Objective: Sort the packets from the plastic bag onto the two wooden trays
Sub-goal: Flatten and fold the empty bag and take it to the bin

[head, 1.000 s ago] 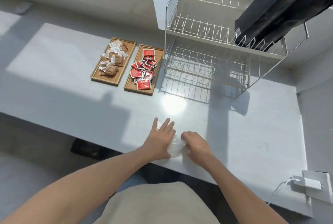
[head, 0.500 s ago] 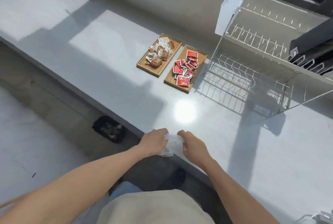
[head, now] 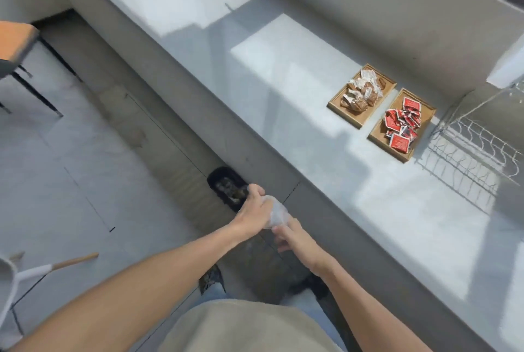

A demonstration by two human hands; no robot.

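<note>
Both hands have left the bench top since the earlier frame and now hold the crumpled plastic bag (head: 276, 213) out past the bench's front edge, above the floor; the view has swung left.

Left hand (head: 255, 211): forearm stretched forward, fingers (head: 256, 190) curled round the bag, which shows as a small wad of thin translucent film. Right hand (head: 293, 234): just beside the left and slightly nearer, fingers pinching the lower end of the same wad. No contents can be made out in the bag.

Bench (head: 283, 102): long, pale grey, smooth, with patches of sunlight.

Far right on the bench stand two shallow rectangular wooden trays, side by side and just apart. Left tray (head: 341, 109): a heap of brown and white packets (head: 363, 92). Right tray (head: 381, 142): a heap of red packets (head: 401, 123), flat and square. The two kinds are not mixed.

Wire dish rack (head: 476, 150): just right of the red tray, cut by the frame edge.

Floor (head: 85, 167): pale tiles.
</note>
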